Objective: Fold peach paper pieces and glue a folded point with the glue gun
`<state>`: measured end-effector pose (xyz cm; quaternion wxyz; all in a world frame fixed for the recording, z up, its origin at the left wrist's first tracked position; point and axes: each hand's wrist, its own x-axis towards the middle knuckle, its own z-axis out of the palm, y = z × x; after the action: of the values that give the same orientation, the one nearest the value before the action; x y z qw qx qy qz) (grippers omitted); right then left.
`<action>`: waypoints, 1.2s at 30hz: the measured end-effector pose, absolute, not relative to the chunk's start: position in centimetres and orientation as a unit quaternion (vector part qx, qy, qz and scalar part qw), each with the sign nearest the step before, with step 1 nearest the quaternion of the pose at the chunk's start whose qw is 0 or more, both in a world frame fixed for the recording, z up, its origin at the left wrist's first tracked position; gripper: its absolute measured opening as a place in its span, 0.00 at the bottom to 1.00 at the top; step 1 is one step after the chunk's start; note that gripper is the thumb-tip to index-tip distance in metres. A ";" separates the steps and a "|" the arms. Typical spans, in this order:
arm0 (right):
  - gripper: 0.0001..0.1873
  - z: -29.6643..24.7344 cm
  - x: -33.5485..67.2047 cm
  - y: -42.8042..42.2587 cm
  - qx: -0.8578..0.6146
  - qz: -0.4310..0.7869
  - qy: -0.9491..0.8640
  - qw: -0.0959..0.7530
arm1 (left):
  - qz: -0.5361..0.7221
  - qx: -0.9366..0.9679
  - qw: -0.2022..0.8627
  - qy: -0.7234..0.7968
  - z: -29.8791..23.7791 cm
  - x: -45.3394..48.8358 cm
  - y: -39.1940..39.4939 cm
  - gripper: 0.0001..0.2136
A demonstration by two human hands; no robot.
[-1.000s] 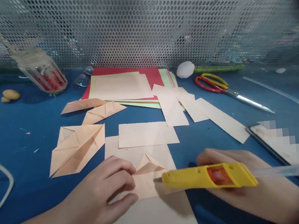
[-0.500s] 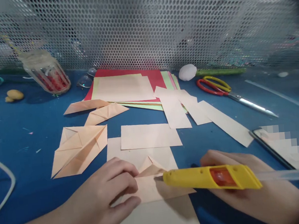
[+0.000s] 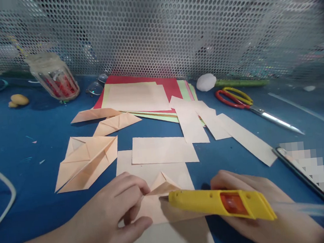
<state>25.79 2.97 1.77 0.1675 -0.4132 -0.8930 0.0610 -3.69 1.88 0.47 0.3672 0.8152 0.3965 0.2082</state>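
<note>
My left hand [image 3: 113,212] pinches the left edge of a small folded peach paper piece [image 3: 160,201] that lies on a larger peach sheet [image 3: 166,234]. My right hand [image 3: 260,207] is wrapped round a yellow glue gun [image 3: 220,203], held level, its nozzle tip touching or just above the folded piece near the left fingertips. A clear glue stick juts out of the gun's back end to the right.
Folded peach shapes [image 3: 86,162] lie to the left on the blue table [image 3: 17,149], with loose peach strips [image 3: 190,122] and a stack of coloured paper [image 3: 143,96] behind. Red and yellow scissors [image 3: 239,99], a jar [image 3: 56,77], a white cable [image 3: 4,196] and a phone [image 3: 305,169] surround them; perforated metal mesh stands at the back.
The glue gun has shifted left and tilted a little, bringing its nozzle closer to my left fingers on the folded piece. The left hand keeps its pinch.
</note>
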 end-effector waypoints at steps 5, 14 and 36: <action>0.09 1.8 26.2 3.2 -0.409 0.073 -0.896 0.159 | 0.201 0.817 0.370 0.395 0.4 -3.6 2.1 0.14; 0.07 1.4 27.1 2.5 -0.450 0.086 -0.877 0.145 | 0.197 0.818 0.364 0.399 0.8 -3.7 2.1 0.13; 0.10 1.6 26.6 3.7 -0.374 0.030 -0.912 0.168 | 0.233 0.808 0.372 0.393 0.1 -3.5 2.2 0.13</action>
<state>26.63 3.65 1.63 0.1684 -0.3736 -0.9117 0.0297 -3.52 2.17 0.09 0.3724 0.8078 0.3933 0.2327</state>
